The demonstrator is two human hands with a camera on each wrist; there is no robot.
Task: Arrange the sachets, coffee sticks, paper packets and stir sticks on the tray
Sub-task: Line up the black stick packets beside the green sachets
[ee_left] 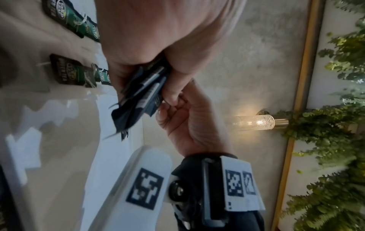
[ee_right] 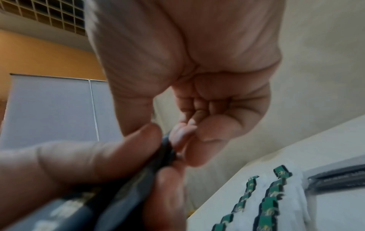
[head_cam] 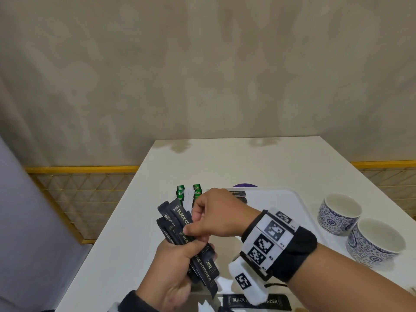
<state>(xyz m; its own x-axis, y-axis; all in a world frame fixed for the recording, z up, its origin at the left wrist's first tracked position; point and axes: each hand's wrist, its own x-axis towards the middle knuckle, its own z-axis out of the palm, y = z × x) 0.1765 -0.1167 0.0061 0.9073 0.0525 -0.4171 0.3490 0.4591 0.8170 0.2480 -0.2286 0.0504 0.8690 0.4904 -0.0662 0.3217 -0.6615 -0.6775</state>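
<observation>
My left hand (head_cam: pixel 180 264) grips the lower end of a fanned bundle of black coffee sticks (head_cam: pixel 177 218) above the table's left side. My right hand (head_cam: pixel 202 219) reaches across from the right and pinches one stick of the bundle between thumb and fingers. The left wrist view shows the bundle (ee_left: pixel 142 95) squeezed in my left hand, with my right hand (ee_left: pixel 189 118) at its edge. Two rows of green tea sachets (head_cam: pixel 189 193) lie beyond the hands. A clear tray (head_cam: pixel 281 192) holds one coffee stick (head_cam: pixel 238 193) at its far end.
Two blue-patterned cups (head_cam: pixel 340 213) (head_cam: pixel 376 243) stand at the right of the white table (head_cam: pixel 225 163). Another black coffee stick (head_cam: pixel 254 301) and white paper packets (head_cam: pixel 203 306) lie near the front edge. A purple object (head_cam: pixel 244 185) peeks out behind the tray.
</observation>
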